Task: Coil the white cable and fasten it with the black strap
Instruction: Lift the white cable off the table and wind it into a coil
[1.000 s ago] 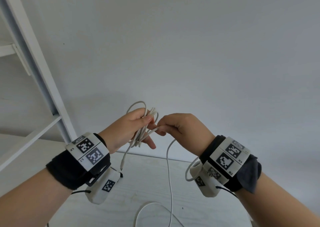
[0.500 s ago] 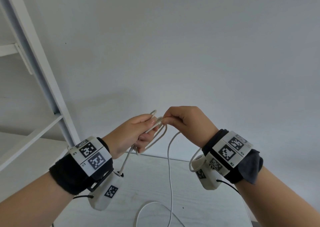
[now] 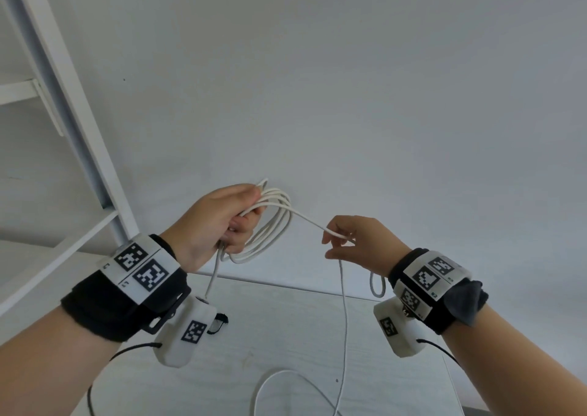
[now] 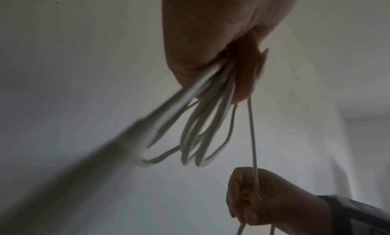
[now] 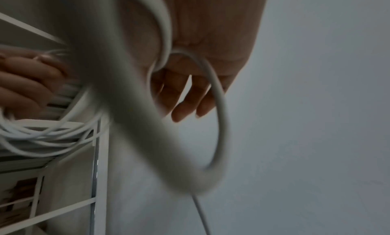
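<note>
Hands now apart, white cable (image 3: 270,225) coiled in left hand (image 3: 219,222), strand to right hand (image 3: 359,241)

The left hand (image 3: 219,222), holding the looped white cable (image 3: 273,228), is raised left of the right hand (image 3: 359,244), both above the pale wooden table (image 3: 286,336), with the white metal shelf frame (image 3: 73,123) far left.
</note>
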### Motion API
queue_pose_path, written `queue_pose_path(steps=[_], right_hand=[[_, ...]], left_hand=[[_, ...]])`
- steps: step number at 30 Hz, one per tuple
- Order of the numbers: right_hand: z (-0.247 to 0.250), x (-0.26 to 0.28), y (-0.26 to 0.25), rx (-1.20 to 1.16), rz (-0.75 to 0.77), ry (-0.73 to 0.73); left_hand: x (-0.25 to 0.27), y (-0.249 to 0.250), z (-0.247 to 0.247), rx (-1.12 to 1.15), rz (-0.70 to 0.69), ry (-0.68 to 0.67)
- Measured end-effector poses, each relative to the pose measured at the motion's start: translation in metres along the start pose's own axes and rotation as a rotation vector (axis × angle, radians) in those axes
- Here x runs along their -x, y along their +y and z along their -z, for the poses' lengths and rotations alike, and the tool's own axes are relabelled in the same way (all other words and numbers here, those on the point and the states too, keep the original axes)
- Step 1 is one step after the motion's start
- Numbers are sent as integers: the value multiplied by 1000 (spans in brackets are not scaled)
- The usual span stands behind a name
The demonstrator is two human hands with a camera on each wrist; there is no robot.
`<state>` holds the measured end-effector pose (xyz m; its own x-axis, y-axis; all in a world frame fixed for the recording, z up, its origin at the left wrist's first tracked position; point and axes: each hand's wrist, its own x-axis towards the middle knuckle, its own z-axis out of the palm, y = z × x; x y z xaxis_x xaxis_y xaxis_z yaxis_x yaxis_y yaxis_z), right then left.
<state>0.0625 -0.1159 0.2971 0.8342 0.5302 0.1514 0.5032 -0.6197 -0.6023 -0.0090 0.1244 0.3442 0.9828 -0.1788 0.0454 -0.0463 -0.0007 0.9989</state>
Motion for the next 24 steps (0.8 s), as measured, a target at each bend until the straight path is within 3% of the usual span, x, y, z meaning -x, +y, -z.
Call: queue_pose_path(steps=[5, 12, 19, 24], right_hand=[[-3, 5, 16, -114, -77, 36], [-4, 9, 36, -150, -179, 250], [-5, 8, 50, -135, -239, 214], [2, 14, 65, -193, -282, 325]], left_hand=[[-3, 0, 4, 44, -28, 64], [-6, 1, 12, 44, -44, 109], [-9, 1, 14, 70, -76, 144], [-11, 3, 31, 144, -96, 234]])
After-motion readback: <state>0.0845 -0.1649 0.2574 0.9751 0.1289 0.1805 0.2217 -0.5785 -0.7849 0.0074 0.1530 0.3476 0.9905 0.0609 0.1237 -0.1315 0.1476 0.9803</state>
